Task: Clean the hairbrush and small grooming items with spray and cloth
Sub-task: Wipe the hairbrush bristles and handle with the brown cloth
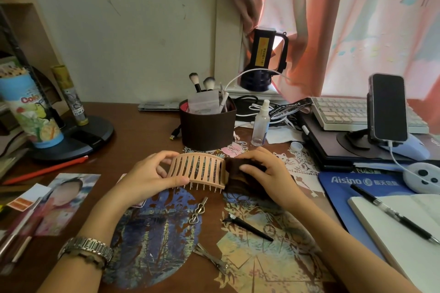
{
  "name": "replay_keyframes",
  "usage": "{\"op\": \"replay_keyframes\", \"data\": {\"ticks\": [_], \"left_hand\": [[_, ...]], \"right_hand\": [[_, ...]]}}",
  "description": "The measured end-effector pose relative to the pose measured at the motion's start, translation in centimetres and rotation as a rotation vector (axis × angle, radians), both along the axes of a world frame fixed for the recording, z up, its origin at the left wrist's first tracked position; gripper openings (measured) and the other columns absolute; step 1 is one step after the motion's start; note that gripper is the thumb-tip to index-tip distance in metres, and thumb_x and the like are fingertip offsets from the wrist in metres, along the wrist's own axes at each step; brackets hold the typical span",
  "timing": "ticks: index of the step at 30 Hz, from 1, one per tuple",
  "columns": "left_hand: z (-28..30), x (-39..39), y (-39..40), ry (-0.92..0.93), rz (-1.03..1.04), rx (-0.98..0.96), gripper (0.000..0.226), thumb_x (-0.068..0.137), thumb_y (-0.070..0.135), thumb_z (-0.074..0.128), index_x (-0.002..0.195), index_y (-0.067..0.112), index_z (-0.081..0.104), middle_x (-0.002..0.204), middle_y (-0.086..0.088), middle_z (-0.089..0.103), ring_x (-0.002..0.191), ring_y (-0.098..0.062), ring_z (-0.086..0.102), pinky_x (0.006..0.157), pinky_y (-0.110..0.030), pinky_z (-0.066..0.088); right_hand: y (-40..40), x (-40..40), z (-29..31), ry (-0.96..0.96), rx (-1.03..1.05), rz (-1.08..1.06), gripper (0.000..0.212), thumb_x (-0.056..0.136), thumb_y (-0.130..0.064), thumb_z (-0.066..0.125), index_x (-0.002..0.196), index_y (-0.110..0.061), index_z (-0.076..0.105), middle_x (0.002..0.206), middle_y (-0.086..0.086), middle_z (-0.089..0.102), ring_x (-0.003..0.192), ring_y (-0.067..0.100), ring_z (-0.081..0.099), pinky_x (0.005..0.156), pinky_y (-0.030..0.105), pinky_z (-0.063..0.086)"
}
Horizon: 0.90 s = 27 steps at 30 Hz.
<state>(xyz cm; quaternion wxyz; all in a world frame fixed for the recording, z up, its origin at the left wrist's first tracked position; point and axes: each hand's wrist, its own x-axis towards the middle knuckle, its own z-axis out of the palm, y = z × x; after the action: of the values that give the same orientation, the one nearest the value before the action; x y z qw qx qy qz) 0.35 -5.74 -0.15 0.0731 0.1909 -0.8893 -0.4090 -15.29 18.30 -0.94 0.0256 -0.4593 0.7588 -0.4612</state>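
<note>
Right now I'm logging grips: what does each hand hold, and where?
Left hand holds the pink hairbrush by its left end. Right hand grips a dark cloth, pressing it against the brush's right end.

A home bedroom desk: pink curtain (357, 19) at 1 o'clock, makeup-brush organiser (207, 123) at 12, keyboard (352, 112), family photo (64, 202) on the worktop (133, 126).

Pretty dim room, with soft daylight glowing through the curtain (345, 19). Wide-angle bends the edges. Focus is decent, shadows soft.
</note>
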Motion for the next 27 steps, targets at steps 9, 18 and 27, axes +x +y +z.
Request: {"op": "replay_keyframes", "data": {"ticks": [9,18,27], "left_hand": [[0.2,0.1,0.1,0.001,-0.003,-0.002,0.067,0.068,0.048,0.073,0.128,0.035,0.045,0.112,0.015,0.051,0.087,-0.009,0.062,0.072,-0.024,0.053],[0.3,0.2,0.1,0.002,-0.006,0.031,0.063,0.069,0.044,0.075,0.124,0.038,0.045,0.112,0.016,0.051,0.087,-0.01,0.062,0.072,-0.024,0.053],[0.2,0.2,0.1,-0.003,0.003,-0.004,0.067,0.07,0.047,0.073,0.13,0.035,0.044,0.109,0.018,0.05,0.088,-0.008,0.06,0.069,-0.02,0.05]], "right_hand": [[-0.5,0.1,0.6,-0.078,-0.089,-0.108,0.028,0.09,-0.015,0.06,0.097,-0.042,0.061,0.101,-0.012,0.065,0.094,0.0,0.057,0.083,0.018,0.047],[-1.0,0.4,0.5,-0.105,-0.163,-0.233,0.024,0.09,-0.015,0.059,0.101,-0.036,0.064,0.101,-0.011,0.065,0.093,-0.003,0.057,0.081,0.011,0.043],[-1.0,0.4,0.3,-0.046,-0.068,-0.203,0.024,0.09,-0.017,0.06,0.104,-0.037,0.064,0.103,-0.014,0.063,0.096,-0.003,0.056,0.085,0.017,0.044]]}}
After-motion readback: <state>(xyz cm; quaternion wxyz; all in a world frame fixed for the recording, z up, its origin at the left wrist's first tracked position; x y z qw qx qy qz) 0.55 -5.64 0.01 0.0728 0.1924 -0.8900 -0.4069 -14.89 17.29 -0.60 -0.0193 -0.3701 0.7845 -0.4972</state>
